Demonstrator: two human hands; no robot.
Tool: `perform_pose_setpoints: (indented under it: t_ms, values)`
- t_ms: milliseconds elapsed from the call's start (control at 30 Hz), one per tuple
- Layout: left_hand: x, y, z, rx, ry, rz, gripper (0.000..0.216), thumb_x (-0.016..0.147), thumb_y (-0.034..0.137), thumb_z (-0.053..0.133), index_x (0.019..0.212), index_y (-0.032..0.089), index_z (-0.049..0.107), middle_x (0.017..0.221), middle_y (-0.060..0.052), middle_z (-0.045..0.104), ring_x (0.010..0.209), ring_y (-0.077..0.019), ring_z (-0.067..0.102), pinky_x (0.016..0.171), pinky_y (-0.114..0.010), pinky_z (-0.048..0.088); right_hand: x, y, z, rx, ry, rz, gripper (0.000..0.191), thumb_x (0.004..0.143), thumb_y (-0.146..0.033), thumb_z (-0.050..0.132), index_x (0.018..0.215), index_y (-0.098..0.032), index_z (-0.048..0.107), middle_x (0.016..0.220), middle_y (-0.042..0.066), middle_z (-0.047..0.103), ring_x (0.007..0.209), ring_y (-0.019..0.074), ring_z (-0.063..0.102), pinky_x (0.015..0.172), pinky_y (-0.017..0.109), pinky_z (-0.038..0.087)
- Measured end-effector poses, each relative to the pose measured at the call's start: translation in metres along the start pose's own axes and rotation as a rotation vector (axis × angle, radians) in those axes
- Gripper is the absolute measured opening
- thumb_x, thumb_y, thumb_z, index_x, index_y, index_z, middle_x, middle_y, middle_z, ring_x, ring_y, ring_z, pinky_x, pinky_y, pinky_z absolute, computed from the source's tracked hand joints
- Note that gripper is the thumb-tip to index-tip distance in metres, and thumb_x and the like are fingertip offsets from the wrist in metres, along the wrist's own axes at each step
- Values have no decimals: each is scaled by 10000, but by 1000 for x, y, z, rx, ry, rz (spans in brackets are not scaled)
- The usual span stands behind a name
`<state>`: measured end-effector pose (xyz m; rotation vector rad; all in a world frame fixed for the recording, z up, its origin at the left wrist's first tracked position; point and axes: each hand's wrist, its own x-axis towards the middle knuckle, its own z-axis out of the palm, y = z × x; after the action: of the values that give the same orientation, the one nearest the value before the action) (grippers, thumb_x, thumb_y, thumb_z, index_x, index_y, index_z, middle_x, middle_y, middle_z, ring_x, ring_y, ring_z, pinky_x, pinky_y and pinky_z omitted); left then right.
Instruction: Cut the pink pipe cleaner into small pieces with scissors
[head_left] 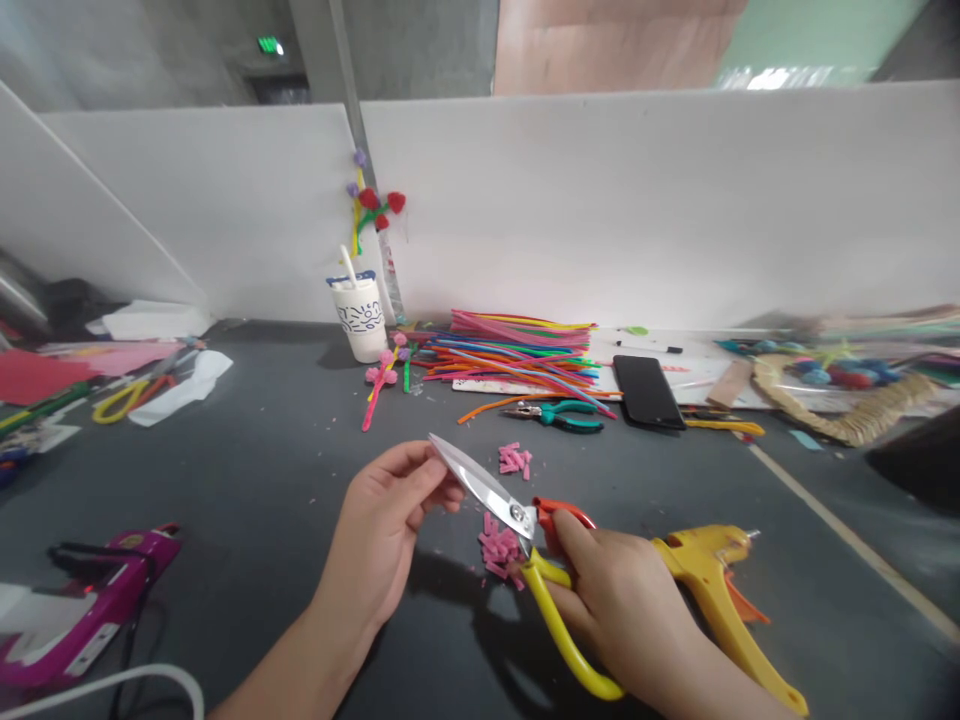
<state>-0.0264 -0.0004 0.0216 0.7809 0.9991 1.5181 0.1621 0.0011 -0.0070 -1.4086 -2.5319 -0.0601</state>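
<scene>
My right hand grips the yellow and orange handles of a pair of scissors, whose silver blades point up and left. My left hand is pinched closed at the blade tips; whatever it holds is too small to make out. Below the blades lies a heap of short pink cut pieces on the dark grey table. A second small heap of pink pieces lies a little farther back.
A yellow glue gun lies right of my right hand, a purple glue gun at the near left. Farther back are coloured pipe cleaners, green pliers, a black phone, a white cup and yellow scissors.
</scene>
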Motion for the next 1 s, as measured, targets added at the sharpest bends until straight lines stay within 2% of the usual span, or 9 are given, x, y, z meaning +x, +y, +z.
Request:
perform_pose_setpoints:
  t_ms: [167,267,400,533,733,833,1000]
  values:
    - [2,0,-1,10,15,8,50,707,170,622,741,146,650,641,-3,632,552,-81,564,528,-175,451,2,1,2,100,-31,55,236,775,-417,462,668,-208,446,475,4,557,410,180,518,410,246,219]
    - [1,2,1,23,-11,-34,41,711,184,619,717,147,634,654,-6,627,557,-86,564,538,-185,454,4,1,0,352,-70,165,231,789,-387,427,636,-216,406,468,-27,504,410,135,455,407,227,245]
    - [-6,-2,9,50,-231,-213,74,733,190,589,695,133,616,646,-22,608,551,-94,556,542,-195,442,8,-4,-9,817,-82,290,192,775,-332,420,632,-205,435,510,-52,461,416,88,408,410,196,319]
    - [-14,-13,16,82,-412,-405,106,736,216,580,684,129,611,652,-41,603,539,-103,547,534,-208,427,11,-9,-18,1203,-155,440,184,734,-378,448,721,-199,488,502,-65,484,337,63,367,319,175,310]
    - [-18,-22,17,128,-516,-489,100,727,201,577,681,122,619,650,-40,595,530,-100,546,526,-208,421,13,-10,-23,1303,-236,499,161,696,-354,498,680,-198,462,410,-88,451,285,50,355,298,154,288]
    - [-17,-23,16,160,-510,-492,97,721,202,588,680,120,620,636,-37,600,523,-100,550,519,-209,421,11,-10,-21,1338,-240,488,140,676,-319,494,641,-194,443,430,-86,460,291,39,337,292,146,279]
    - [-18,-24,18,252,-457,-400,105,708,220,609,693,119,631,656,-50,623,552,-116,560,555,-237,443,9,-12,-15,1330,-179,482,133,677,-298,491,629,-190,430,473,-85,441,310,33,335,292,141,288]
